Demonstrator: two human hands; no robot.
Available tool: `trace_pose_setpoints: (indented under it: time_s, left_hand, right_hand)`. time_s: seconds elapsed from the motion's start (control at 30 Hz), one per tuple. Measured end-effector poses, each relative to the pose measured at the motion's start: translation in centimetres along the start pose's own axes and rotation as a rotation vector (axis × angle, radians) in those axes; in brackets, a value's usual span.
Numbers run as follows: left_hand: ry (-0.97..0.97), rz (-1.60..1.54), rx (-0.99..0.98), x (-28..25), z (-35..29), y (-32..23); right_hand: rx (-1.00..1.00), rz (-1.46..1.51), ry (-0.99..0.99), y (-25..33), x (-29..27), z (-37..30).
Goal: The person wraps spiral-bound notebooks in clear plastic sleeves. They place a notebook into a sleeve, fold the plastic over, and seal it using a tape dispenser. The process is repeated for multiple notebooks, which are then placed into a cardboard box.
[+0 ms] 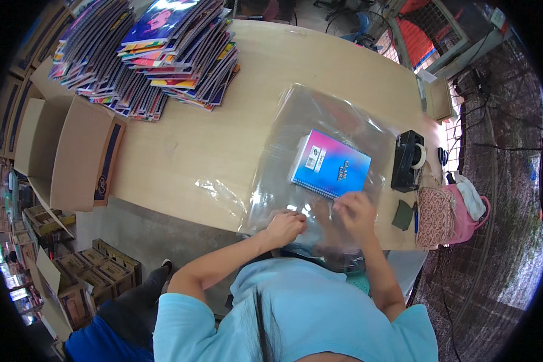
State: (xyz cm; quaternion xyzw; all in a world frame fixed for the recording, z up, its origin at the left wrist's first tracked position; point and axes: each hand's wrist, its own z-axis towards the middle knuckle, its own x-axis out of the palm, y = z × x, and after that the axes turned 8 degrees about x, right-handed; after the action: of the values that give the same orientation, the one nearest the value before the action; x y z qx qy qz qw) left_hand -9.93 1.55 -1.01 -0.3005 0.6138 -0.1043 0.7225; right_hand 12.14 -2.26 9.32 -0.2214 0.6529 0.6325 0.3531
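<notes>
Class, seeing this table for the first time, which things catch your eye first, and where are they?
A newcomer would probably notice the blue-and-pink spiral notebook surrounded by clear plastic near the middle, with the right hand at its near edge and the left hand lower left. Next come the piled spiral notebooks at the table's far left, beyond an open cardboard box.
</notes>
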Motion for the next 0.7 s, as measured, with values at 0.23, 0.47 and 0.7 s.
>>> trace_pose_setpoints:
  time_s: [0.23, 0.47, 0.7]
  left_hand:
    - [0.119, -0.051, -0.054, -1.8, 0.6, -0.2]
    - [-0.016, -0.025, -0.107, -5.6, 1.9, -3.9]
    - [-0.018, -0.047, -0.163, -5.9, 2.4, -2.5]
  right_hand:
    - [0.026, 0.011, 0.078, 1.3, 3.0, -8.4]
    - [-0.01, -0.299, -0.086, 4.4, 4.3, -8.5]
    - [0.065, -0.138, -0.074, 0.6, 4.4, -9.5]
